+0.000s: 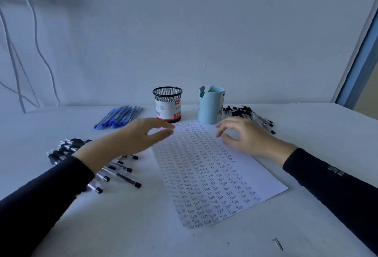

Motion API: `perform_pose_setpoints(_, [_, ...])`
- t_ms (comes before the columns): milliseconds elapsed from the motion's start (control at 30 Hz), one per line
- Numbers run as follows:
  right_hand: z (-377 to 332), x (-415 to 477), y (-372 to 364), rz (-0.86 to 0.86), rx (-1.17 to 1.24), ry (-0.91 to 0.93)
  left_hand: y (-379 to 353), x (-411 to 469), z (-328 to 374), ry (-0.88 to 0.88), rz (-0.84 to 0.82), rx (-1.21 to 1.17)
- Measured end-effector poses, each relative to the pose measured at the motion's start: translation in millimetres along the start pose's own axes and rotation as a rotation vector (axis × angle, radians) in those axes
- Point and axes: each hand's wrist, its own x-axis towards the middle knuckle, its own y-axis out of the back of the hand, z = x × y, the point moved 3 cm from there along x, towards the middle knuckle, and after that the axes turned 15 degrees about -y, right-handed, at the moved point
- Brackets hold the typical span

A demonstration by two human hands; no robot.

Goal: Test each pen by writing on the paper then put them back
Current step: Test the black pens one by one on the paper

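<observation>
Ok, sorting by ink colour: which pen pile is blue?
The pile at the back left, beside the mesh cup; the near-left pile and back-right pile are black.

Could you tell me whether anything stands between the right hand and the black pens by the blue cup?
Nothing visible does: the right hand hovers empty beside the pens; the cup stands aside.

both empty hands, left hand [135, 136] and right hand [245, 136], hover loose-fingered over the paper [214, 175] covered in "test".
</observation>
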Motion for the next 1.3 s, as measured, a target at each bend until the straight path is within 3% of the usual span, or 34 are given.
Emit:
perform_pose_setpoints(300, [-0.2, 0.2, -8.9, 0.023, 0.043, 0.059, 44.0, -37.9, -49.7, 0.181, -0.260, -0.060])
perform_pose_setpoints(500, [-1.1, -1.0, -9.7, 0.035, 0.029, 0.070, 38.8, -35.7, -48.2, 0.177, -0.366, -0.040])
perform_pose_setpoints(667, [-1.0, -1.5, -8.5, 0.030, 0.038, 0.051, 37.3, -29.7, -47.3, 0.126, -0.199, -0.085])
perform_pose_setpoints(800, [-1.9, -0.8, -7.1, 0.043, 0.042, 0.056, 38.7, -15.4, -32.0, -0.021, 0.303, -0.082])
perform_pose_setpoints(833, [-1.7, -0.8, -7.0, 0.041, 0.042, 0.053, 30.1, -11.0, -20.1, -0.069, 0.328, -0.114])
perform_pose_setpoints(967, [-1.7, -1.0, -7.0, 0.030, 0.027, 0.043, -26.1, 7.0, 25.2, -0.280, 0.120, -0.068])
perform_pose_setpoints(1033, [-4.0, -0.1, -7.1, 0.043, 0.042, 0.032, -39.9, 13.1, 31.3, -0.335, 0.097, -0.013])
perform_pose_setpoints(1300, [-52.0, -14.2, -28.4, -0.085, -0.147, 0.041, -11.0, 4.6, -10.5, -0.164, 0.295, 0.000])
